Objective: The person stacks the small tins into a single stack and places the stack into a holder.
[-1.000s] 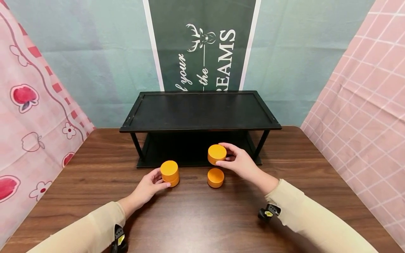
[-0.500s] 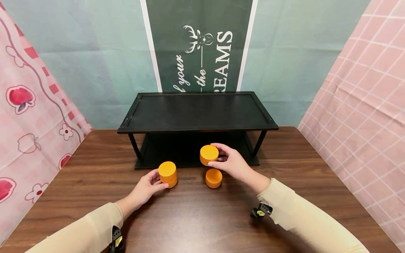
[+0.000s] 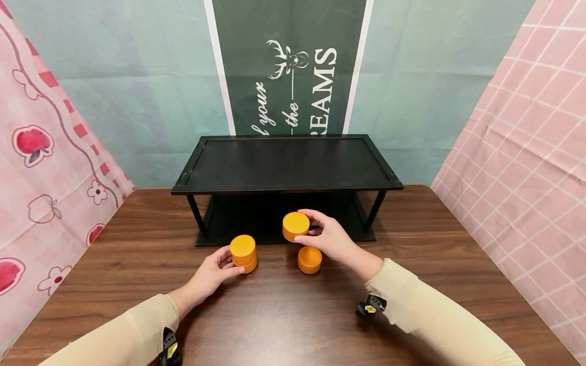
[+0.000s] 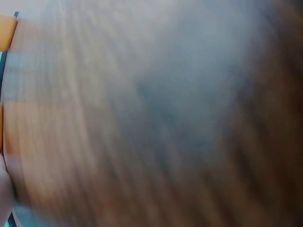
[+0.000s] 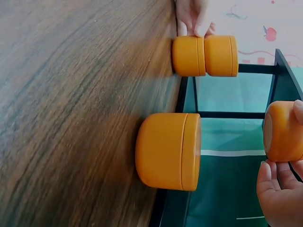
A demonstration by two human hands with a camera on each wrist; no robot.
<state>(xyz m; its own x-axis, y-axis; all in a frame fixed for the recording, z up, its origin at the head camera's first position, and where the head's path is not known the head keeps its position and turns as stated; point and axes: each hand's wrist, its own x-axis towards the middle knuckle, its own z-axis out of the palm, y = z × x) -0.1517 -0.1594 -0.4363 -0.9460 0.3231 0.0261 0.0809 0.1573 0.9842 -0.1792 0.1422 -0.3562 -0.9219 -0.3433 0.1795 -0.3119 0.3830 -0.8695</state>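
Observation:
My right hand grips a small round orange jar by its side, thumb in front and fingers behind, raised before the black rack. In the right wrist view its fingertips press against the held jar. Another orange jar stands on the table just below and right of the held one; a lid seam shows on it in the right wrist view. To the left, one lidded jar sits on another. My left hand holds this stack between thumb and fingers, low on its side.
A black two-level rack stands at the back of the brown wooden table, its lower shelf close behind the jars. Cloths hang behind and at both sides. Blur fills most of the left wrist view.
My right hand has moved left with its jar, from above the single jar to slightly left of it. The left hand has stayed at the stack. The head view has shifted slightly.

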